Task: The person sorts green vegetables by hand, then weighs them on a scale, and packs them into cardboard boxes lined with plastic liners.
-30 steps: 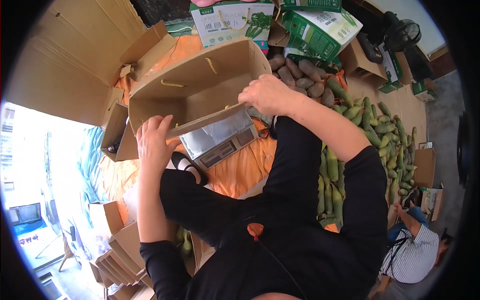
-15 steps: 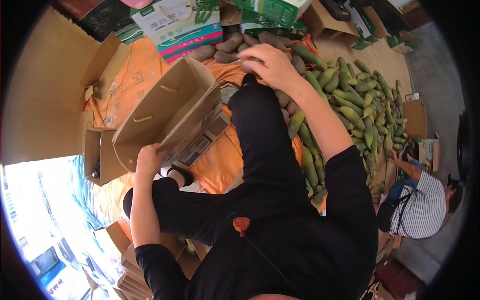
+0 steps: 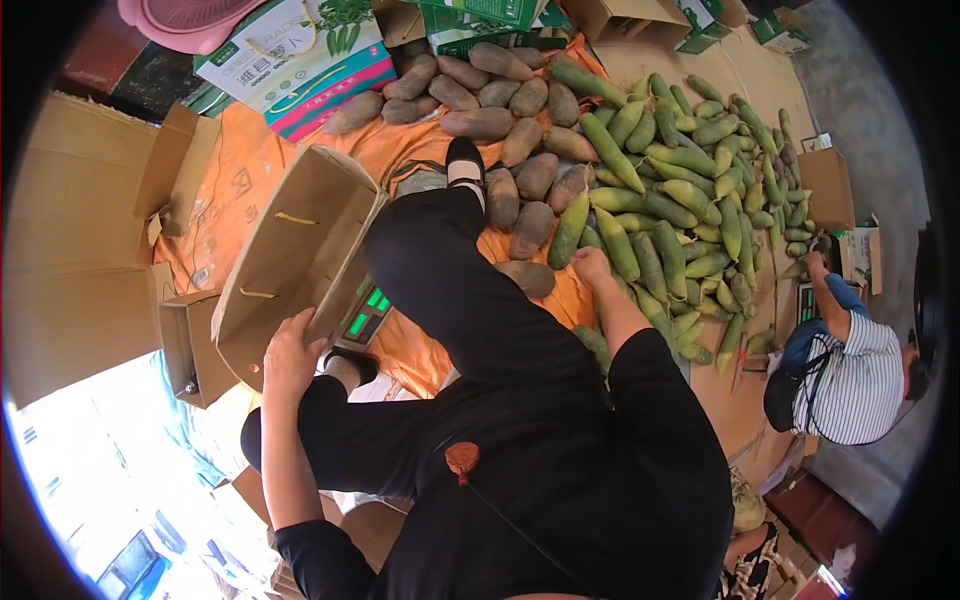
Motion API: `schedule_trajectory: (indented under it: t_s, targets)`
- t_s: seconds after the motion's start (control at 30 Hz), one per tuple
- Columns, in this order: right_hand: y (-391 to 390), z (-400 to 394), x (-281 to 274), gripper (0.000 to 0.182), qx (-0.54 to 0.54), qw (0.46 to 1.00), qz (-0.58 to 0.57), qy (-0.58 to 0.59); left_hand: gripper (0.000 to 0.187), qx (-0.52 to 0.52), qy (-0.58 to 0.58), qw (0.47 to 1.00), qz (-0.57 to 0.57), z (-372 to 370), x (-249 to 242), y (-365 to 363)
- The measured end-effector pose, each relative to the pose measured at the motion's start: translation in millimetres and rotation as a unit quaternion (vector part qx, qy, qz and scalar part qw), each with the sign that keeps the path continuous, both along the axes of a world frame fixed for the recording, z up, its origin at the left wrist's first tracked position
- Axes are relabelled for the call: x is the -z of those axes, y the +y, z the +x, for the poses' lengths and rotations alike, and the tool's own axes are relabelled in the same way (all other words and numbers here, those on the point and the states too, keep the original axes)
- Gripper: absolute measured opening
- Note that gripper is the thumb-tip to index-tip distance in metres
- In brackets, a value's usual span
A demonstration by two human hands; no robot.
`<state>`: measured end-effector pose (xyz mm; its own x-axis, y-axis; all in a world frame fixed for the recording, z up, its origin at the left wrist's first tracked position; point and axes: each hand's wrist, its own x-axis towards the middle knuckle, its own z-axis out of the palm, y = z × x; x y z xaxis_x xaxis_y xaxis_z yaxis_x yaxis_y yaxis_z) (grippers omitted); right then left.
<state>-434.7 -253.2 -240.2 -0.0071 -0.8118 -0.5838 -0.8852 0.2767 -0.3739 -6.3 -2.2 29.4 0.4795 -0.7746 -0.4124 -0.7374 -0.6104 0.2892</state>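
Observation:
My left hand rests on the near edge of an open cardboard box with string handles, its fingers curled over the rim. The box stands on a scale with a lit green display. My right hand is closed at the lower end of a green radish, at the near left edge of a large pile of green radishes. Brown-purple tubers lie just beyond and left of that hand.
Printed radish cartons and a pink basin stand at the top left. A small open box is beside the handled box. At the right, a co-worker in a striped shirt bends by the pile.
My right hand has come down from above the tubers to the green radish and closed. My knee has shifted left. The scale's display now shows lit green. My left hand stays at the box.

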Motion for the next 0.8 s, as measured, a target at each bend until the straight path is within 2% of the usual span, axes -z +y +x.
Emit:
schedule_trajectory:
  t_s: [0.13, 0.2, 0.33, 0.4, 0.5, 0.53, 0.6, 0.67, 0.73, 0.77, 0.8]
  targets:
    - [-3, -9, 29, 0.038, 0.048, 0.999, -0.003, 0.002, 0.047, -0.023, 0.008, 0.999, -0.021, -4, 16, -5]
    - [-16, -8, 53, 0.049, 0.101, 0.993, -0.049, -0.041, 0.04, -0.063, -0.014, 0.996, -0.062, -8, 31, -9]
    - [-52, -3, 66, 0.052, 0.135, 0.986, -0.08, -0.049, 0.029, -0.136, -0.048, 0.989, 0.012, -13, 43, -19]
    - [-72, -3, 77, 0.063, 0.14, 0.978, -0.116, -0.106, 0.021, -0.146, -0.066, 0.987, 0.016, -10, 44, -18]
    - [-95, 10, 62, 0.086, 0.16, 0.976, -0.11, -0.097, 0.019, -0.151, -0.068, 0.986, 0.01, -11, 43, -19]
    - [-99, 15, 62, 0.086, 0.155, 0.977, -0.109, -0.101, 0.018, -0.149, -0.065, 0.987, 0.015, -11, 43, -19]
    - [-107, 24, 56, 0.088, 0.193, 0.957, -0.088, -0.198, 0.015, -0.157, -0.067, 0.985, 0.015, -8, 46, -18]
    - [-115, 22, 88, 0.086, 0.188, 0.953, -0.109, -0.212, 0.013, -0.162, -0.052, 0.985, 0.022, -9, 45, -19]
    - [-120, 24, 99, 0.067, 0.123, 0.978, -0.115, -0.121, 0.013, -0.159, -0.057, 0.986, 0.01, -11, 44, -18]
    - [-124, 25, 104, 0.067, 0.12, 0.978, -0.116, -0.123, 0.013, -0.151, -0.058, 0.987, 0.001, -11, 44, -18]
    - [-125, 30, 97, 0.054, 0.084, 0.984, -0.117, -0.101, 0.013, -0.153, -0.059, 0.986, 0.0, -11, 44, -18]
